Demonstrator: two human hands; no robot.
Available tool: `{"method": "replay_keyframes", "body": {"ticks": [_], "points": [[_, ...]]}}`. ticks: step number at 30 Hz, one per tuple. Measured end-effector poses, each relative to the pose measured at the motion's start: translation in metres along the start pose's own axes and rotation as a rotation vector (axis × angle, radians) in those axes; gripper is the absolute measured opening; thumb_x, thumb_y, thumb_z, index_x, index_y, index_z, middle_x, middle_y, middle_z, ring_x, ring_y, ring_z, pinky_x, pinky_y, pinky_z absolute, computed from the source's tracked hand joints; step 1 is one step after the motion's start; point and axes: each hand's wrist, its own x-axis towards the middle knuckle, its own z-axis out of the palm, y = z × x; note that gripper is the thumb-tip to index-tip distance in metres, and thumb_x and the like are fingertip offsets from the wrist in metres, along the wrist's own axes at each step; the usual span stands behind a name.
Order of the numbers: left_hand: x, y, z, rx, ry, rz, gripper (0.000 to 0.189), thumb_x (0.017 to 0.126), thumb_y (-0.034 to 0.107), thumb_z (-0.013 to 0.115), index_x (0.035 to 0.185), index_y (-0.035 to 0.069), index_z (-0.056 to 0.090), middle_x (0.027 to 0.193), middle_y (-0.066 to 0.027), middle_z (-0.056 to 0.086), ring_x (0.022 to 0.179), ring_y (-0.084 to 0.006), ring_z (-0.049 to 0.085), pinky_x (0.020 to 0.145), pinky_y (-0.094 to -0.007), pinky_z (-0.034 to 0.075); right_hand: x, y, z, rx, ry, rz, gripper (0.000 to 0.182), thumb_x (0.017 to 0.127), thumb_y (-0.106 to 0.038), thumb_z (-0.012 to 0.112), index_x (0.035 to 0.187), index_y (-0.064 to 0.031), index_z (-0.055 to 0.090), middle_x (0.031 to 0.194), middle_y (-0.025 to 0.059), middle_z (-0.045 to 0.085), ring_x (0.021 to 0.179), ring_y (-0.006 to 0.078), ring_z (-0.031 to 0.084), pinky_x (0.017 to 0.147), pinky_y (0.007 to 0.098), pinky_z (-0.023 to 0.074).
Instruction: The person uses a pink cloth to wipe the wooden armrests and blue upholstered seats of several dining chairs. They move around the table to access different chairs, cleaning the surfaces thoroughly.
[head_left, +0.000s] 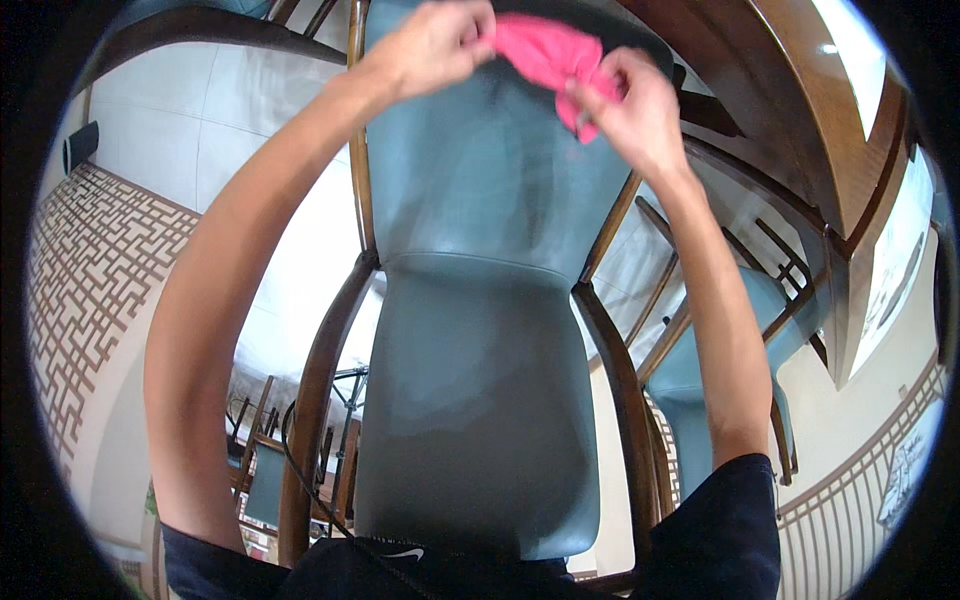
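Observation:
A pink cloth (551, 54) is stretched, bunched and slightly twisted, between my two hands. My left hand (442, 46) pinches its left end at the top of the view. At its other end, my right hand (643, 105) grips the fabric, and a loose corner hangs below the fingers. Both hands are over the upper part of a blue-grey upholstered chair backrest (480, 172); whether the cloth touches it, I cannot tell. Nearer to me is the chair's smooth seat (480, 405), flanked by a left wooden armrest (330, 360) and a right wooden armrest (611, 360).
To the right stands another blue-grey chair (675, 382) with wooden legs. A dark wooden table (780, 97) curves across the upper right. Below my left arm are a black tripod (351, 390) and a thin cable (296, 457). Pale tiles (150, 112) and brown latticework (112, 277) lie left.

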Motion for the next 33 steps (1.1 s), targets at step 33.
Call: {"method": "replay_keyframes", "body": {"ticks": [33], "points": [[-0.049, -0.003, 0.012, 0.262, 0.029, 0.005, 0.028, 0.086, 0.025, 0.077, 0.086, 0.005, 0.057, 0.069, -0.0141, 0.059, 0.066, -0.0327, 0.062, 0.060, -0.0455, 0.047, -0.034, 0.014, 0.005, 0.407, -0.091, 0.146, 0.032, 0.078, -0.016, 0.081, 0.074, -0.0049, 0.051, 0.068, 0.0168, 0.061, 0.064, 0.0386, 0.061, 0.064, 0.0425, 0.0519]]}}
